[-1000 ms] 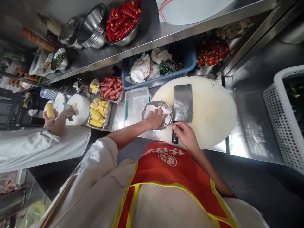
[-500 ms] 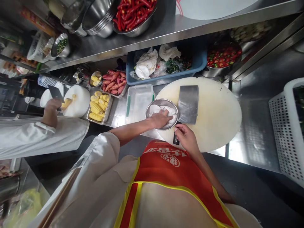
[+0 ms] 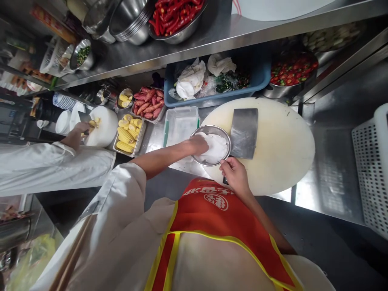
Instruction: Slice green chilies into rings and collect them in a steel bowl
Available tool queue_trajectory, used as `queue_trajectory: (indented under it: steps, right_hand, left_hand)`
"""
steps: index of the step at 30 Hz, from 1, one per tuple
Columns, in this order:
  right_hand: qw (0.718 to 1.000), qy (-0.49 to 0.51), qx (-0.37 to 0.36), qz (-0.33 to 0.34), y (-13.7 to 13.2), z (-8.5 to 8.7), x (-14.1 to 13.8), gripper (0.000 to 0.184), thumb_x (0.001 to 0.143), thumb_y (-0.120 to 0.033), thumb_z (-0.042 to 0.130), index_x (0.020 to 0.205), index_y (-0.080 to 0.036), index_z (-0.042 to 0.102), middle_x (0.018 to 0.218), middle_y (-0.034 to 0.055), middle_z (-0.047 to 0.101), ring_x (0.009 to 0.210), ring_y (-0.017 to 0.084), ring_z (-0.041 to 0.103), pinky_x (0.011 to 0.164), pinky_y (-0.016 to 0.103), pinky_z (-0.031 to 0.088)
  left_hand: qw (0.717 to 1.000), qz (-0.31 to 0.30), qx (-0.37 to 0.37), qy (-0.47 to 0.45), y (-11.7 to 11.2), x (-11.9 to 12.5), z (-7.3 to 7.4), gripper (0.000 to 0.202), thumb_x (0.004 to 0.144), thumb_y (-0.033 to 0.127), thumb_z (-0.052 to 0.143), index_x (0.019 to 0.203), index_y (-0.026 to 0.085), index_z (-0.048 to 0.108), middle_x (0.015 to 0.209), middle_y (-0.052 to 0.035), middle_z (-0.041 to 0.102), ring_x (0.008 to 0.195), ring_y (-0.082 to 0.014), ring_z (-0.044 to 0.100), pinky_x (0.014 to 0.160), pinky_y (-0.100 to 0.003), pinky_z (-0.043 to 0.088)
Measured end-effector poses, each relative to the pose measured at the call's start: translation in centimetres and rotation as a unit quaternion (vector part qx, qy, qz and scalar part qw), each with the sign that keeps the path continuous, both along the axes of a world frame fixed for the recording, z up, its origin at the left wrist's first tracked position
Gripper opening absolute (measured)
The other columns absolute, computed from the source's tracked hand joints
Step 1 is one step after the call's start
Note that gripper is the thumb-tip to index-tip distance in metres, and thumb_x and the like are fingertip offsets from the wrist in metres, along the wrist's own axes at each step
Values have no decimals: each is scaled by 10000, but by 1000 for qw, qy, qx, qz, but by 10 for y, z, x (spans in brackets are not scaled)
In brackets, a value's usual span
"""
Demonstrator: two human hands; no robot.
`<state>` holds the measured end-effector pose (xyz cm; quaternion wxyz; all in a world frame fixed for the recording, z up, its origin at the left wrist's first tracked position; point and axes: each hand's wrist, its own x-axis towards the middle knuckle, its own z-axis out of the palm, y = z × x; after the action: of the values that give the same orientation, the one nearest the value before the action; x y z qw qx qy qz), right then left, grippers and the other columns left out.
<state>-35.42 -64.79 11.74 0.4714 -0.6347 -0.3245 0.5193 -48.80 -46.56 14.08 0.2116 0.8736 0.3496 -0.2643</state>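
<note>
A shallow steel bowl (image 3: 224,134) sits at the left edge of a round white chopping board (image 3: 281,145). My left hand (image 3: 198,144) presses a white cloth (image 3: 216,147) inside the bowl, fingers closed on it. My right hand (image 3: 233,176) rests at the bowl's near rim, over the black handle of a cleaver (image 3: 244,132) that lies flat on the board; its fingers curl, touching the rim.
An empty clear plastic tub (image 3: 180,125) stands left of the bowl. Behind are a blue crate (image 3: 260,79), a tray of sweet potatoes (image 3: 150,104), corn trays (image 3: 129,131) and a chilli bowl (image 3: 291,72). A co-worker's hand (image 3: 77,135) cuts corn at far left. A white basket (image 3: 371,161) stands right.
My left hand has swept the cloth round to the left side of the bowl. My right hand has shifted from the cleaver handle up to the bowl's rim. The co-worker's cleaver came down.
</note>
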Motion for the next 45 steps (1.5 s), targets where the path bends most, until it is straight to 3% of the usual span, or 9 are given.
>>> queue_trajectory:
  steps: [3, 9, 15, 19, 25, 30, 34, 39, 45]
  right_hand:
    - [1000, 19, -4, -16, 0, 1, -4, 286, 846, -491, 591, 742, -230, 540, 665, 3, 647, 526, 151, 550, 548, 278, 435]
    - [999, 21, -4, -28, 0, 1, -6, 278, 846, -476, 589, 730, -228, 542, 662, 3, 650, 519, 146, 544, 546, 277, 431]
    - [999, 18, -3, -42, -2, -2, -6, 290, 845, -470, 591, 713, -216, 547, 666, -1, 650, 516, 133, 541, 533, 257, 426]
    - [999, 14, 2, -52, -2, -3, -7, 292, 843, -473, 598, 722, -210, 559, 656, -2, 647, 516, 131, 542, 532, 253, 426]
    - [998, 0, 7, -61, -3, -3, -8, 296, 846, -470, 598, 715, -210, 547, 674, 2, 656, 522, 130, 541, 539, 252, 426]
    - [996, -15, -14, -84, -4, 3, -9, 305, 835, -479, 605, 710, -204, 561, 634, -5, 637, 506, 130, 536, 523, 251, 414]
    - [995, -28, -21, -89, -5, 7, -9, 310, 827, -485, 608, 701, -205, 564, 586, -16, 621, 493, 131, 533, 510, 251, 412]
    - [993, -29, -25, -112, -8, 8, -11, 289, 815, -480, 614, 741, -206, 553, 639, 2, 669, 462, 127, 528, 464, 255, 419]
    - [989, -51, -31, -138, -11, 8, -15, 253, 831, -446, 598, 751, -215, 531, 555, -26, 618, 475, 147, 566, 486, 266, 464]
  left_hand:
    - [986, -140, 6, 93, -11, 10, -1, 170, 665, 91, 666, 816, 125, 737, 1015, -163, 720, 1068, -334, 601, 1019, -436, 377]
    - [979, -169, 44, 103, -19, 14, 4, 280, 712, 156, 649, 967, 96, 748, 1193, -217, 658, 1155, -378, 557, 1029, -477, 382]
    - [982, -144, -21, 118, -21, 22, 12, 309, 746, 209, 620, 999, 89, 749, 1146, -228, 671, 1044, -358, 602, 940, -463, 440]
    - [982, -143, 24, 119, -31, 27, 11, 364, 781, 223, 589, 1096, 92, 717, 1279, -240, 589, 1158, -378, 516, 965, -512, 406]
    - [978, -177, 60, 94, -33, 22, 5, 370, 812, 243, 566, 1136, 115, 691, 1327, -217, 525, 1219, -362, 442, 1000, -527, 369]
    - [975, -185, 76, 96, -34, 32, 6, 432, 782, 220, 623, 1206, 144, 654, 1378, -211, 479, 1260, -371, 394, 1009, -590, 346]
    - [980, -147, 72, 113, -39, 42, 11, 532, 777, 241, 657, 1303, 185, 599, 1451, -196, 415, 1290, -410, 362, 993, -659, 343]
    - [991, -91, 57, 77, -42, 47, 3, 681, 754, 216, 672, 1409, 199, 486, 1502, -201, 324, 1311, -414, 327, 959, -685, 393]
    - [996, -92, 21, 4, -40, 39, 7, 607, 733, 201, 676, 1328, 210, 560, 1506, -180, 341, 1320, -414, 323, 986, -686, 378]
